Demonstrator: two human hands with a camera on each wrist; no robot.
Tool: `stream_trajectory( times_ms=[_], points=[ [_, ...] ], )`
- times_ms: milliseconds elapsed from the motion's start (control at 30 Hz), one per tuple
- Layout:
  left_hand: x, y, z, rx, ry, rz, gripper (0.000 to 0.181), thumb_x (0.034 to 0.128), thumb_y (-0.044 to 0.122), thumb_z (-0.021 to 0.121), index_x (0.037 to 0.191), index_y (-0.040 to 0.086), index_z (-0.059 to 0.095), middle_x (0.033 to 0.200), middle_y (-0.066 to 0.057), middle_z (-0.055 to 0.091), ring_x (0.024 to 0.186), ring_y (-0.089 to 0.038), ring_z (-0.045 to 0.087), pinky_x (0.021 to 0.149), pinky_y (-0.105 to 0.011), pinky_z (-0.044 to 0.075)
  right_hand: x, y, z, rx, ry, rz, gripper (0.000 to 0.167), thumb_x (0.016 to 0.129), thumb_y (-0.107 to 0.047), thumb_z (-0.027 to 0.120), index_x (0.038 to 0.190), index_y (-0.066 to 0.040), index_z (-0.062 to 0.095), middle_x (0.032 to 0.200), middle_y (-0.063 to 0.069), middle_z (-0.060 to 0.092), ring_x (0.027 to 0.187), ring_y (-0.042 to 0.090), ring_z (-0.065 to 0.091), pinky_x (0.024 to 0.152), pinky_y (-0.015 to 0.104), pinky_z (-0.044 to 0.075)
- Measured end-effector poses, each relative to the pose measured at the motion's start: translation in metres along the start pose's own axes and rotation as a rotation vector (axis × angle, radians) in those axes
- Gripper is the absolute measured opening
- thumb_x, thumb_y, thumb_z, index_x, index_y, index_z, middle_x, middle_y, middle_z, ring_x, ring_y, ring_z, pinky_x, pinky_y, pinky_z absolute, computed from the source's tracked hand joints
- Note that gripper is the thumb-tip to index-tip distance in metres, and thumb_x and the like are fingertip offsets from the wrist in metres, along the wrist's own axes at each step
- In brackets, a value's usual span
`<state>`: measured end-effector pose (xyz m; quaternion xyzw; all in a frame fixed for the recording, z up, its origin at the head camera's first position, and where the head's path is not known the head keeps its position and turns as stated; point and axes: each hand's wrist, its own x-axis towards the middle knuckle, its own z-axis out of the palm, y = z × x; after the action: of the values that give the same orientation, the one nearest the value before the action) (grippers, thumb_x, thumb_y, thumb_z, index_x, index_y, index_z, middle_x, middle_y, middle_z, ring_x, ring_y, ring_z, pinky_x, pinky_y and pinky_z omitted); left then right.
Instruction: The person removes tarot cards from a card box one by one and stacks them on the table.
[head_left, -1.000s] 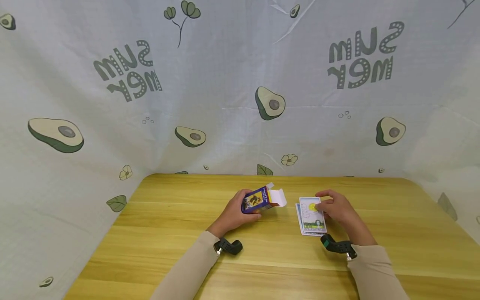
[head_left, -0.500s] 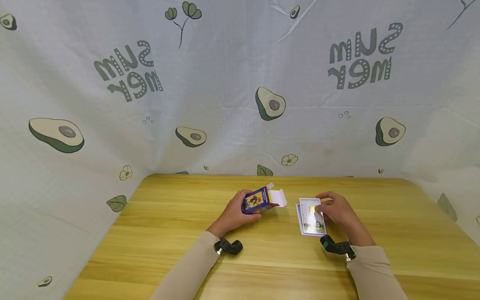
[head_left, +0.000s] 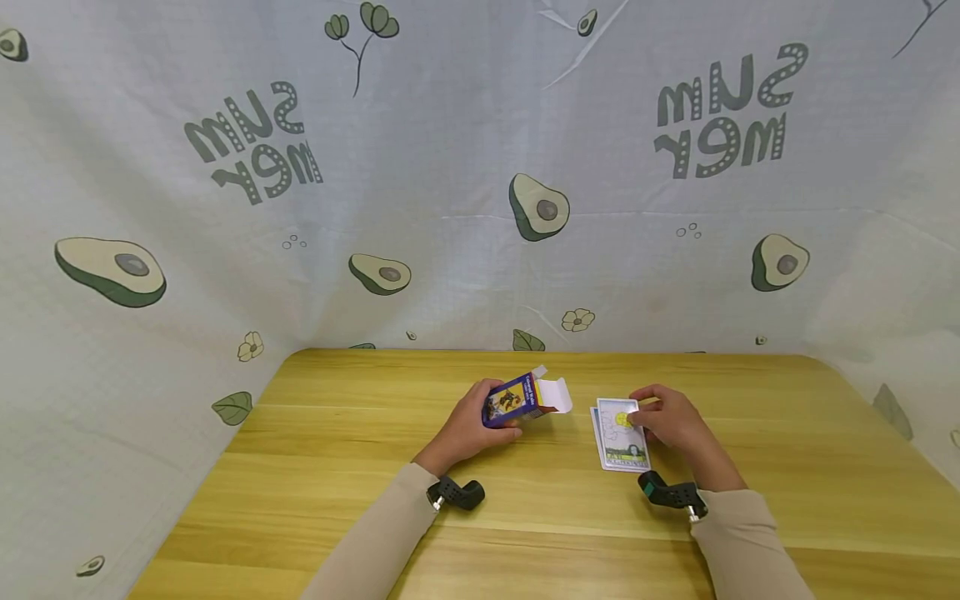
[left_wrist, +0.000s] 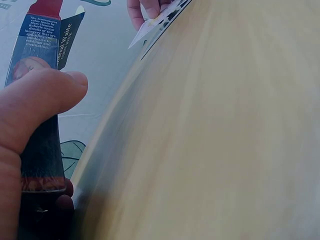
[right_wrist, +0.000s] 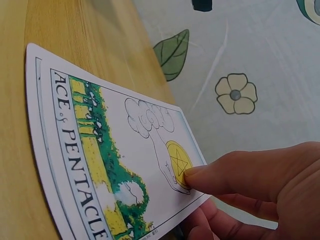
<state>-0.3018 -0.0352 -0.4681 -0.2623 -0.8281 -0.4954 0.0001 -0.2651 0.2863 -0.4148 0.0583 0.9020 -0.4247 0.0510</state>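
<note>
In the head view my left hand (head_left: 467, 427) grips a blue card box (head_left: 510, 403), its white flap open toward the right. The left wrist view shows my thumb (left_wrist: 50, 90) across the printed side of the box (left_wrist: 42, 145). My right hand (head_left: 675, 425) pinches the edge of an "Ace of Pentacles" card (head_left: 622, 435), thumb on its yellow disc and fingers underneath. At least one other card lies beneath it, its edge showing on the left (head_left: 597, 442). In the right wrist view the card (right_wrist: 120, 150) is slightly curved, and my thumb (right_wrist: 240, 172) presses its far part.
A wooden table (head_left: 360, 500) spans the lower view. Behind it and at both sides hangs a pale cloth (head_left: 450, 167) printed with avocados, leaves and lettering. Each wrist bears a black strap with a small device, the left one (head_left: 459, 493) near the box.
The held top card has shifted slightly down toward me, now lying more nearly over the card below, and the glare on it has faded. The left hand and box look unchanged.
</note>
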Motion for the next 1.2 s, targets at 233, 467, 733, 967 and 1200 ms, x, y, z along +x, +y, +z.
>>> stream_trajectory(
  times_ms=[233, 467, 733, 967, 1200],
  points=[
    [-0.0003, 0.0001, -0.0008, 0.007, 0.002, -0.01, 0.07, 0.0775, 0.036, 0.08, 0.134, 0.015, 0.043, 0.119, 0.001, 0.05, 0.102, -0.014, 0.052, 0.087, -0.03, 0.045, 0.0035, 0.0018, 0.0023, -0.021, 0.001, 0.003, 0.043, 0.088, -0.01, 0.065, 0.124, 0.006, 0.05, 0.109, 0.03, 0.056, 0.083, 0.031, 0.056, 0.064, 0.029, 0.05],
    [0.0, 0.0018, -0.0012, -0.001, -0.003, -0.016, 0.07, 0.078, 0.035, 0.08, 0.134, 0.015, 0.043, 0.119, 0.0, 0.05, 0.102, -0.014, 0.052, 0.088, -0.029, 0.045, 0.0041, 0.0017, 0.0027, -0.056, -0.003, -0.001, 0.042, 0.087, -0.011, 0.066, 0.123, 0.005, 0.052, 0.107, 0.028, 0.056, 0.085, 0.032, 0.055, 0.066, 0.03, 0.049],
    [0.0008, 0.0035, -0.0008, -0.013, -0.004, -0.011, 0.068, 0.0782, 0.033, 0.08, 0.133, 0.015, 0.044, 0.118, 0.0, 0.05, 0.102, -0.015, 0.052, 0.087, -0.029, 0.046, 0.003, 0.0003, 0.0028, -0.088, -0.003, -0.001, 0.043, 0.086, -0.013, 0.066, 0.123, 0.005, 0.053, 0.106, 0.027, 0.057, 0.084, 0.031, 0.054, 0.064, 0.03, 0.047],
    [0.0016, 0.0017, -0.0004, -0.011, 0.0, -0.01, 0.068, 0.0783, 0.034, 0.08, 0.133, 0.015, 0.044, 0.118, -0.001, 0.05, 0.102, -0.015, 0.052, 0.087, -0.03, 0.046, 0.0035, -0.002, 0.004, -0.111, -0.004, 0.0, 0.042, 0.086, -0.013, 0.065, 0.122, 0.005, 0.054, 0.105, 0.027, 0.057, 0.083, 0.03, 0.055, 0.064, 0.031, 0.045],
    [0.0025, 0.0017, -0.0007, -0.003, 0.001, -0.017, 0.069, 0.0782, 0.035, 0.08, 0.133, 0.016, 0.043, 0.119, 0.0, 0.05, 0.102, -0.014, 0.051, 0.087, -0.029, 0.046, 0.0066, -0.0007, 0.0063, -0.146, 0.004, -0.006, 0.04, 0.087, -0.013, 0.064, 0.121, 0.005, 0.055, 0.103, 0.025, 0.056, 0.083, 0.031, 0.053, 0.064, 0.031, 0.043]
  ],
)
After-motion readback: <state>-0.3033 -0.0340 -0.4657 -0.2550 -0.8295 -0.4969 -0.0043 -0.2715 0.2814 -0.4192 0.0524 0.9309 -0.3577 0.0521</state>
